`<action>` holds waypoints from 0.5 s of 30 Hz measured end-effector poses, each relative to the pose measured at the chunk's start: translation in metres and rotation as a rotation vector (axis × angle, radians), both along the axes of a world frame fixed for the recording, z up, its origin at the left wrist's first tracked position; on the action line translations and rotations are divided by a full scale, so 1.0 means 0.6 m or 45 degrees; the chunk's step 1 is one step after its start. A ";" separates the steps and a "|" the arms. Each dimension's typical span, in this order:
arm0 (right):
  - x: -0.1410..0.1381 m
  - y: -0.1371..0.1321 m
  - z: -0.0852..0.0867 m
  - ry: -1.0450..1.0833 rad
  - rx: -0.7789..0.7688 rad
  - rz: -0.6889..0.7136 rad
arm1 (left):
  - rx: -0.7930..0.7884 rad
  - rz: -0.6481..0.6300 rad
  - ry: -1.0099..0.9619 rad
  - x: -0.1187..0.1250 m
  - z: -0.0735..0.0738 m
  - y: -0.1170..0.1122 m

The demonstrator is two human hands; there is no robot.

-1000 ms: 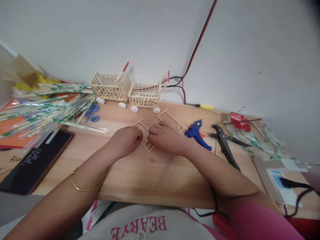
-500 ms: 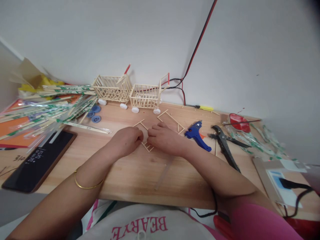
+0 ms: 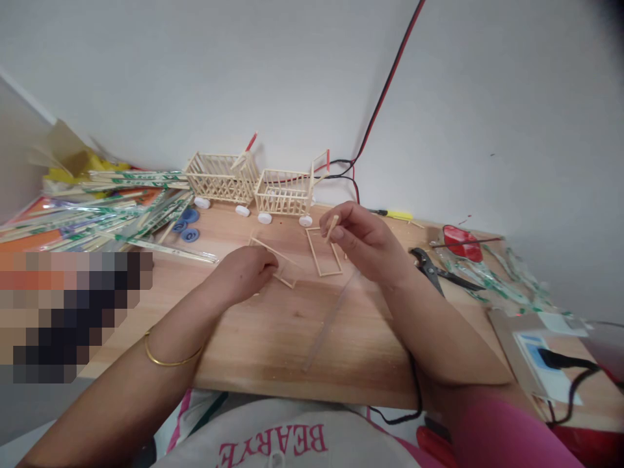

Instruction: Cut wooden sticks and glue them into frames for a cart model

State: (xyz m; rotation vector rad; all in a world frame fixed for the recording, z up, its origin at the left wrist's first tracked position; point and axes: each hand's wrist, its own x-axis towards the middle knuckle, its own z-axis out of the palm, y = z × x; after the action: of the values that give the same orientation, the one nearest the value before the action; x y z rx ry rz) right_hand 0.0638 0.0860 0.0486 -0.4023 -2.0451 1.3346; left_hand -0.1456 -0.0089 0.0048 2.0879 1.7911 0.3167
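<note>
My left hand (image 3: 246,273) rests on the wooden table (image 3: 273,338), fingers curled and pinching a thin rectangular frame of wooden sticks (image 3: 273,257). My right hand (image 3: 368,244) is lifted above the table and pinches a short wooden stick (image 3: 332,227) between thumb and fingers. A second stick frame (image 3: 324,260) lies flat just below and left of the right hand.
Two small stick-built carts (image 3: 221,179) (image 3: 285,192) with white wheels stand by the wall. A heap of wrapped chopsticks (image 3: 112,208) and blue caps (image 3: 188,224) lies at left. Black pliers (image 3: 431,266), a red dish (image 3: 461,239), a clear glue stick (image 3: 331,322) and cables lie at right.
My right hand has lifted off the frame and moved up and right, now holding a short stick. The left hand stays on its frame. The blue glue gun is hidden behind my right hand.
</note>
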 end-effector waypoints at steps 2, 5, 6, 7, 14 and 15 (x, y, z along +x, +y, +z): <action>-0.004 0.002 -0.001 0.094 -0.120 -0.044 | -0.012 0.015 -0.005 -0.001 -0.001 0.002; -0.004 0.008 0.001 0.200 -0.217 -0.183 | -0.003 0.036 -0.031 -0.002 -0.002 0.004; -0.003 0.010 0.004 0.220 -0.216 -0.238 | 0.017 0.049 -0.049 -0.003 0.000 0.004; 0.000 0.011 0.007 0.234 -0.200 -0.285 | 0.049 0.071 -0.071 -0.003 0.002 0.003; 0.007 -0.016 0.021 -0.064 0.081 -0.197 | 0.270 0.422 -0.783 0.035 0.037 -0.012; 0.006 -0.023 0.021 -0.144 0.159 -0.170 | 0.198 0.391 -0.987 0.045 0.038 -0.014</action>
State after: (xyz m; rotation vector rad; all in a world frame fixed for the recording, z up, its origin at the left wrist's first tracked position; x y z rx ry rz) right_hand 0.0676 0.0724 0.0610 -0.5592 -2.1403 1.1212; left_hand -0.1183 -0.0176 0.0273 1.4408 1.5959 1.1914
